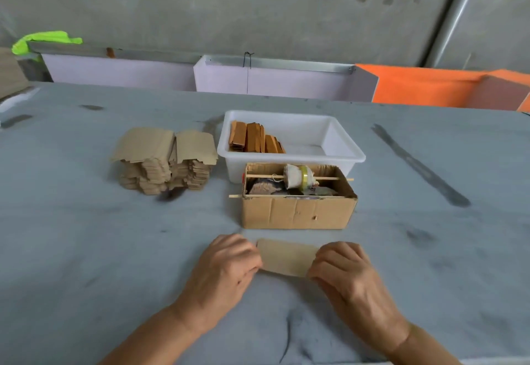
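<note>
A flat tan paper piece (286, 256) lies on the grey table (86, 244) near its front edge. My left hand (226, 267) grips its left end with curled fingers. My right hand (347, 273) grips its right end the same way. Just behind the piece stands a small open cardboard box (298, 212); a thread spool (298, 177) on a thin stick lies across its top. Behind that is a white plastic tub (338, 146) holding several folded orange-brown pieces (253, 138). A pile of tan paper blanks (165, 161) sits to the left.
Low white panels (223, 78) and an orange panel (424, 83) stand along the table's far edge. A bright green cloth (46, 39) lies at the back left. Dark smudges mark the table surface on the right.
</note>
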`<state>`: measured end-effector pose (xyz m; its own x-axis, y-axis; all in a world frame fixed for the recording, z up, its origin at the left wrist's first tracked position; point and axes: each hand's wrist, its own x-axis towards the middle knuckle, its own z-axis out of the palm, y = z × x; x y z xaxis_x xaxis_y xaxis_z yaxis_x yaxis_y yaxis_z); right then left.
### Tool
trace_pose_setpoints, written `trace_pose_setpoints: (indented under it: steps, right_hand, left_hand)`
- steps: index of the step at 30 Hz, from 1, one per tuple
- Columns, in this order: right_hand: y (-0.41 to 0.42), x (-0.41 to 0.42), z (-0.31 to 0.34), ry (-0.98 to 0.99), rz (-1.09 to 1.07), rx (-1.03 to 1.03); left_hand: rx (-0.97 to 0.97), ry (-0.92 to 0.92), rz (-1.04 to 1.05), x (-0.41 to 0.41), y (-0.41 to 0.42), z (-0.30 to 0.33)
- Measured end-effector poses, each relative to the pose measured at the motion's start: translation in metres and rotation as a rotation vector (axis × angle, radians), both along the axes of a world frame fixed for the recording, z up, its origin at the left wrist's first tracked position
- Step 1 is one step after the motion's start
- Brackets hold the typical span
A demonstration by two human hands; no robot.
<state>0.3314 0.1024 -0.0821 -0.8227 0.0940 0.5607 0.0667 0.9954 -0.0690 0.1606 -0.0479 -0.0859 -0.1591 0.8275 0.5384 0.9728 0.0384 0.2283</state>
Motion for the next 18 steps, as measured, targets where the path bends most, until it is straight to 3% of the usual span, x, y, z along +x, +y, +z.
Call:
trace_pose_setpoints:
  steps: [4, 8, 14, 18]
  right_hand:
    - [-0.003, 0.000, -0.006, -0.102, -0.009, -0.083]
    - [-0.002, 0.002, -0.004, -0.154, -0.057, -0.206]
    - [-0.005, -0.001, -0.010, -0.190, -0.259, -0.436]
    - [-0.007, -0.011, -0.006, -0.245, -0.411, -0.538]
  left_hand:
    - [-0.095, 0.111, 0.006, 0.006, 0.000, 0.000]
    - [-0.125, 0.056, -0.033, 0.010, 0.004, 0.002]
    - [-0.176, -0.411, 0.108, 0.007, 0.012, -0.008]
    - [-0.160, -0.491, 0.289, 0.012, 0.020, -0.013]
